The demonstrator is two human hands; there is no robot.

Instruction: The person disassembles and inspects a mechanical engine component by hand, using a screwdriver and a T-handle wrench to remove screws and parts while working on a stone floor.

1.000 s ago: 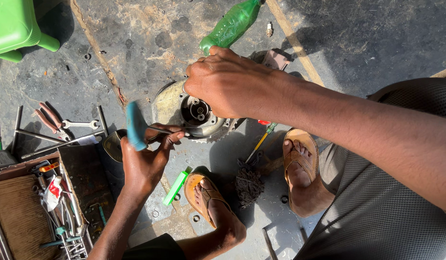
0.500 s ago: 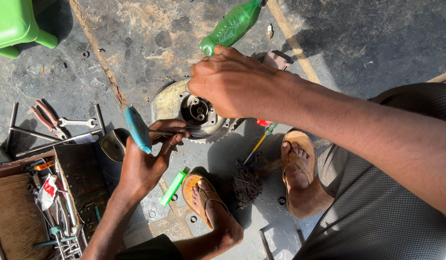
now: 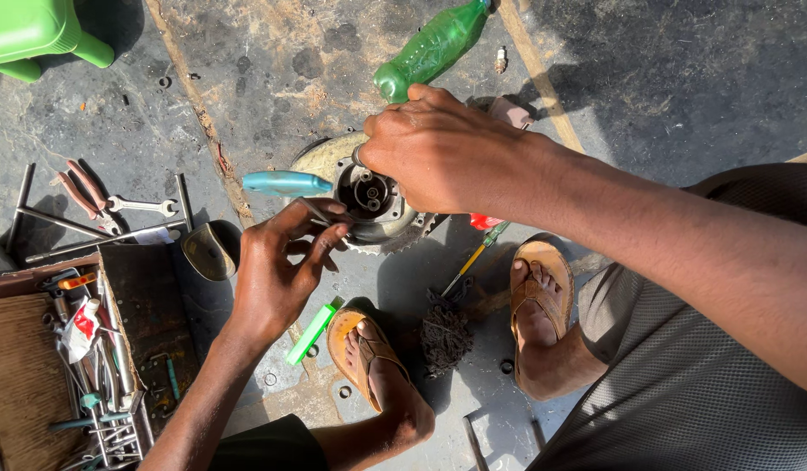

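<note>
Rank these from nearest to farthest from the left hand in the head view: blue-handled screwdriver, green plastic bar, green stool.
1. Blue-handled screwdriver: held in the left hand, pointing at the hub.
2. Green plastic bar: on the ground just below the hand.
3. Green stool: top-left corner.

The round hub part looked like dull grey cast metal, greasy, with a toothed steel ring around it. The screwdriver in the left hand had a smooth, glossy teal plastic handle. The green bottle was shiny clear plastic. The floor was rough, oil-stained concrete. The wrench was bright bare metal, and the toolbox was rusty brown.
</note>
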